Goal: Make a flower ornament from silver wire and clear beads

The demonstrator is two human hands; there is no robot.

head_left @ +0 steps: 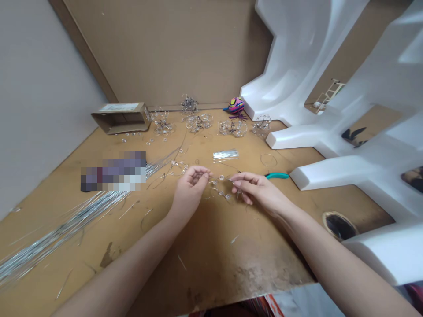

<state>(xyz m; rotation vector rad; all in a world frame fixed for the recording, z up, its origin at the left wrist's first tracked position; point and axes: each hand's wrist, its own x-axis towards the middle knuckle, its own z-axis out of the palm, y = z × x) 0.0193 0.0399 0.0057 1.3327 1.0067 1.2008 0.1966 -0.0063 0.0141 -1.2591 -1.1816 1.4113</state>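
Your left hand point(189, 189) and right hand point(256, 190) are pinched nearly shut, holding the beaded wire point(220, 187) between them, though the exact grip is too small to see. The pliers point(276, 175) lie just beyond your right hand. If your pinch slackens, the beads point(220, 177) could slide off; pulling sharply could kink the wire.

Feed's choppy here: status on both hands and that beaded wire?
Left hand and right hand pinching a beaded wire strand between them. Teal-handled pliers lying just beyond the right hand.
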